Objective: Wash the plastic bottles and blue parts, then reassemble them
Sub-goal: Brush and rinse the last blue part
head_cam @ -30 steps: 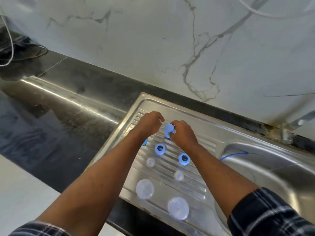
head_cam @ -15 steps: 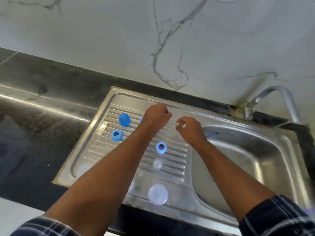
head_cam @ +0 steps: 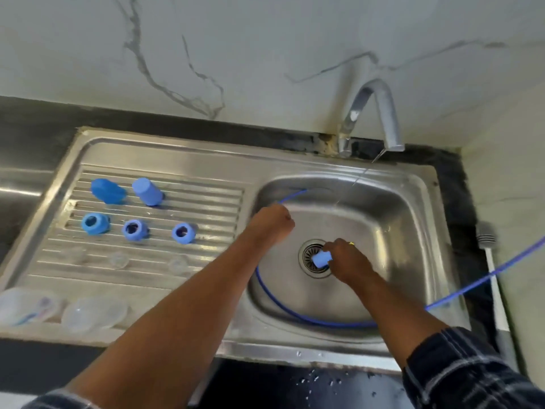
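Right hand (head_cam: pixel 345 262): fingers curled round one blue cap (head_cam: pixel 322 259), held over the drain (head_cam: pixel 308 250) in the sink basin (head_cam: pixel 383 246).
Left hand (head_cam: pixel 271 222): closed fist above the basin's left edge; whether it holds anything cannot be told.
Drainboard (head_cam: pixel 212 208):
- two loose blue caps (head_cam: pixel 147 191) at the far edge
- three blue rings (head_cam: pixel 134 230) in a row nearer
- three small clear pieces (head_cam: pixel 118 259)
- two clear bottles (head_cam: pixel 94 312) lying at the near left corner

Blue hose (head_cam: pixel 295 314): curves along the basin's near wall.

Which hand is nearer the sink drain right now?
Right. The right hand holds a blue cap over the drain; the left hand is apart, up-left of it.
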